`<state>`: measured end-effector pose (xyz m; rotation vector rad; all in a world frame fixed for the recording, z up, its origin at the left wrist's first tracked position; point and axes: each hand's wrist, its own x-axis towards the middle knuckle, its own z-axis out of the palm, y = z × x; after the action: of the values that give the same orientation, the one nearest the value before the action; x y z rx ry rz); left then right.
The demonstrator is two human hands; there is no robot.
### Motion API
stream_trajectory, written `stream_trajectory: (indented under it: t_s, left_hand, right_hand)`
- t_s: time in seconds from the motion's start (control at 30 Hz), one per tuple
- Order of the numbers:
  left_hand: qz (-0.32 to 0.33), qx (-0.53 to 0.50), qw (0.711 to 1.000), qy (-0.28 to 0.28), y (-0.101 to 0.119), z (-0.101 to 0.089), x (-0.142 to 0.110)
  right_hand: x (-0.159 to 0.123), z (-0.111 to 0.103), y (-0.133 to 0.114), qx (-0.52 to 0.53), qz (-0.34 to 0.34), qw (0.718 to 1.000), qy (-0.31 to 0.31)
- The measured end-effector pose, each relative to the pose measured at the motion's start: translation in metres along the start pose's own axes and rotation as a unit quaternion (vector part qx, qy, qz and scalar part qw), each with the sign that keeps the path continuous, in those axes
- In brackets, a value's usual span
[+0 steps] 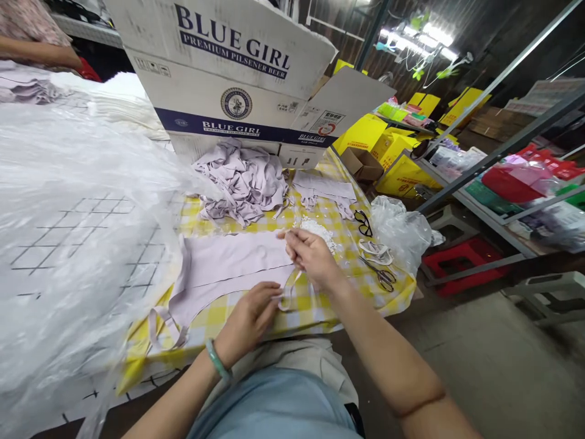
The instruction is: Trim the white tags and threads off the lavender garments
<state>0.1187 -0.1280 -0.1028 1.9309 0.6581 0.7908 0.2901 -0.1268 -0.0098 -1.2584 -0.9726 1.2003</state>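
A lilac fabric garment (228, 265) lies spread on the checked tablecloth in front of me, with thin straps at its lower corners. My right hand (311, 253) is closed in a pinch at the garment's upper right corner; the exact bit between the fingertips is too small to make out. Just below, my left hand (251, 314), wearing a green bangle (217, 361), has its thumb and fingers together on a narrow lilac strap (287, 302) by the right end. Another looped strap (167, 329) hangs at the garment's left end. Small white pieces (317, 231) are heaped beyond my right hand.
Behind stand a crumpled lilac garment pile (247, 180) and a large beer carton (228, 73). Scissors (381, 274), dark-rimmed glasses (363, 223) and a clear plastic bag (397, 228) lie right. Plastic sheeting (82, 244) covers the left. Another person's arm (41, 53) shows at upper left.
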Motion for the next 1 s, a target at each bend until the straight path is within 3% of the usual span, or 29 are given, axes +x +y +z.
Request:
stream_trajectory:
  t_s: [0.1,0.2,0.3,0.5,0.6,0.7,0.83,1.0]
  left_hand:
    - [-0.081,-0.115,0.989,0.034,0.020,-0.018,0.011]
    - [-0.112,-0.142,0.982,0.056,0.028,-0.026,0.020]
    - [-0.132,-0.136,0.980,0.064,0.026,-0.025,0.019]
    - [-0.150,-0.134,0.979,0.027,0.020,-0.019,0.013]
    - [-0.124,-0.088,0.988,0.019,0.013,-0.018,0.021]
    - [-0.037,0.051,0.998,0.021,-0.005,-0.017,0.038]
    - [0.029,0.224,0.974,-0.018,-0.034,-0.015,0.059]
    - [0.029,0.228,0.973,-0.002,-0.051,-0.011,0.066]
  right_hand:
    - [-0.023,0.009,0.016,-0.052,0.036,0.996,-0.056]
    - [-0.037,0.013,0.030,-0.116,0.041,0.991,-0.046]
    - [-0.044,0.012,0.037,-0.191,0.041,0.980,-0.035]
    - [-0.056,0.011,0.039,-0.333,0.040,0.939,-0.075]
    - [-0.052,0.004,0.046,-0.304,0.055,0.949,-0.064]
    - [-0.036,-0.006,0.057,-0.241,0.082,0.967,0.002]
    - [-0.013,-0.011,0.066,-0.148,0.183,0.969,0.073]
    - [-0.003,-0.002,0.068,-0.020,0.309,0.947,0.081]
